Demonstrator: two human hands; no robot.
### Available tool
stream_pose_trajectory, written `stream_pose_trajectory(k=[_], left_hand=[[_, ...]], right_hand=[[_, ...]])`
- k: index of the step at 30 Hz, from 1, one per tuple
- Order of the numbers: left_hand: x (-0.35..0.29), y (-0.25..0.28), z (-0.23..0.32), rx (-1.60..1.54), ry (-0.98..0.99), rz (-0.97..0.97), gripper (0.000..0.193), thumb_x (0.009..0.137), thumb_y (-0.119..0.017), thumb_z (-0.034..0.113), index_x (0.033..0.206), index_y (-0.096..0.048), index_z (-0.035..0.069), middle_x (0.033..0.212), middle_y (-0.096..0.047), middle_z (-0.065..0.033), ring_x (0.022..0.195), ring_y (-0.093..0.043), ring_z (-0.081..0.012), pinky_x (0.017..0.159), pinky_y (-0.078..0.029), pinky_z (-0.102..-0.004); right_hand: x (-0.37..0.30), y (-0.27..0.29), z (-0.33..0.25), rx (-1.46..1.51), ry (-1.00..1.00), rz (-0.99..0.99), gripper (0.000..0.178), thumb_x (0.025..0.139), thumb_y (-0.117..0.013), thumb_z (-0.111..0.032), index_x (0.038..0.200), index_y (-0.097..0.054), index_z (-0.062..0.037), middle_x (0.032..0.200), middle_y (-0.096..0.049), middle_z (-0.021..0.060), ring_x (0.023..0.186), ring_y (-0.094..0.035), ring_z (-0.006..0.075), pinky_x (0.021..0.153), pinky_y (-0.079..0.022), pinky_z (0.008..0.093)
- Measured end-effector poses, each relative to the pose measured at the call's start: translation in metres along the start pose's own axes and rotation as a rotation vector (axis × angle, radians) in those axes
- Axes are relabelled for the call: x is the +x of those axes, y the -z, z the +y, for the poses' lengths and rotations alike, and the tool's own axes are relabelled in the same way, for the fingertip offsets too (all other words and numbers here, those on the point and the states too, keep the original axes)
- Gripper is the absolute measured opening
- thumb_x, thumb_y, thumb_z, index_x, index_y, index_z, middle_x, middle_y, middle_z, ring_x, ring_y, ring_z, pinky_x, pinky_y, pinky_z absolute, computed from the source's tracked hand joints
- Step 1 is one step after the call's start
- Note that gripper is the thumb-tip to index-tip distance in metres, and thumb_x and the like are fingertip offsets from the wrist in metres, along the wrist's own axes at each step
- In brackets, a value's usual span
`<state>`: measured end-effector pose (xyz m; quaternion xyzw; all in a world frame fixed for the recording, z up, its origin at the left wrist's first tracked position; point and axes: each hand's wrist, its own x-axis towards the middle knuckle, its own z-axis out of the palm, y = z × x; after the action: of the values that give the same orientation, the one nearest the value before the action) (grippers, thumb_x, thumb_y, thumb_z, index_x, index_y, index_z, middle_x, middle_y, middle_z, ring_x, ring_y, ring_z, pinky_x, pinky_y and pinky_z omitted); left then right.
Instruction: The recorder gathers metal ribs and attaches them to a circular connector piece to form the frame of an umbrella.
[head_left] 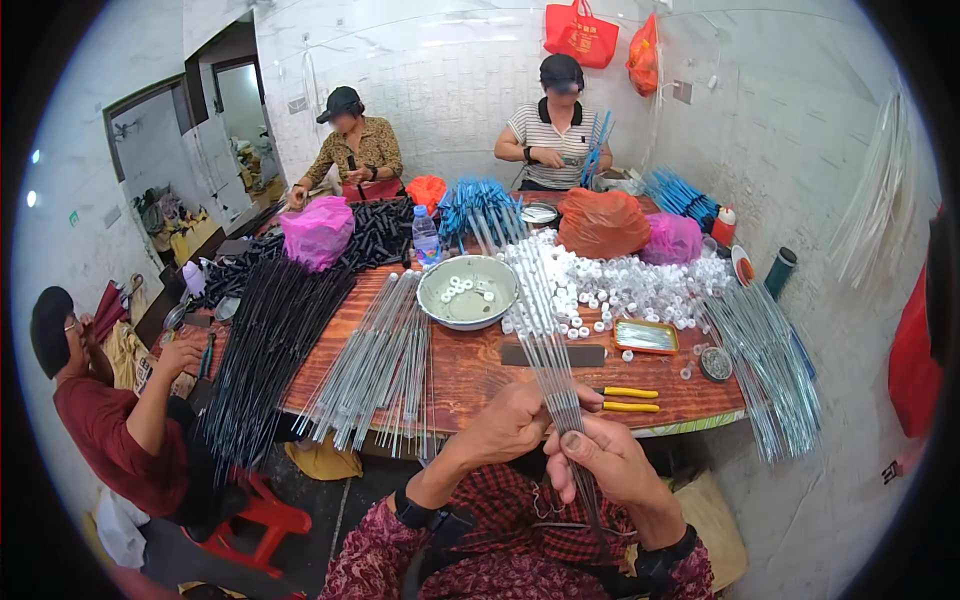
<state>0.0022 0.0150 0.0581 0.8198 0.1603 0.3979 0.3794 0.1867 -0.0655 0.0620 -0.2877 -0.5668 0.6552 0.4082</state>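
Observation:
A bundle of thin silvery metal ribs, much like umbrella ribs, slants up from my lap over the table edge and fans out toward the white plastic pieces. My left hand is closed beside the bundle, its fingers curled against the ribs. Lower down, my right hand grips the same ribs, with the thumb laid across them. Just beyond my hands lie yellow-handled pliers and a flat dark bar. The ribs partly cover the bar.
Nearby stand a bowl with white rings, a heap of white plastic pieces and a small tin. Silver ribs, black ribs and more silver ribs overhang the edge. Three people sit around the table.

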Motion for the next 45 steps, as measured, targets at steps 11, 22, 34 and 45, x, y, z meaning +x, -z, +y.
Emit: stream_pose_trajectory(k=[11,22,34,45], left_hand=[[0.087,0.003,-0.113,0.462,-0.329,0.104,0.024,0.081,-0.069,0.007,0.105,-0.070,0.007,0.108,-0.069,-0.0141,0.106,-0.066,-0.0347,0.091,-0.053,-0.0426],[0.034,-0.014,-0.165,0.244,0.048,-0.020,0.010,0.088,-0.064,0.008,0.097,-0.068,0.007,0.117,-0.069,-0.0097,0.109,-0.066,-0.0284,0.093,-0.052,-0.0389],[0.030,-0.030,-0.171,0.453,-0.100,-0.178,0.013,0.083,-0.068,0.004,0.095,-0.067,0.009,0.124,-0.068,-0.0071,0.126,-0.056,-0.0314,0.106,-0.045,-0.0447],[0.006,-0.025,-0.140,0.552,-0.029,-0.200,0.045,0.075,-0.066,-0.004,0.117,-0.067,0.010,0.154,-0.046,-0.0124,0.146,-0.035,-0.0385,0.119,-0.030,-0.0496]], right_hand=[[0.058,0.060,0.054,-0.026,0.161,0.412,0.032,0.107,-0.048,-0.030,0.110,-0.056,0.0015,0.077,-0.065,0.0089,0.060,-0.064,0.0138,0.056,-0.053,0.0242],[0.040,0.060,0.143,0.060,-0.004,0.370,0.035,0.109,-0.044,-0.029,0.117,-0.057,0.0022,0.083,-0.065,0.0085,0.065,-0.064,0.0126,0.060,-0.055,0.0251],[0.008,0.047,0.220,-0.039,-0.031,0.373,0.034,0.109,-0.040,-0.021,0.106,-0.064,0.0038,0.083,-0.070,0.0104,0.079,-0.069,0.0166,0.075,-0.057,0.0318],[0.005,0.045,0.227,-0.181,-0.008,0.372,0.034,0.107,-0.042,-0.021,0.104,-0.064,0.0047,0.082,-0.070,0.0134,0.076,-0.070,0.0205,0.072,-0.057,0.0336]])
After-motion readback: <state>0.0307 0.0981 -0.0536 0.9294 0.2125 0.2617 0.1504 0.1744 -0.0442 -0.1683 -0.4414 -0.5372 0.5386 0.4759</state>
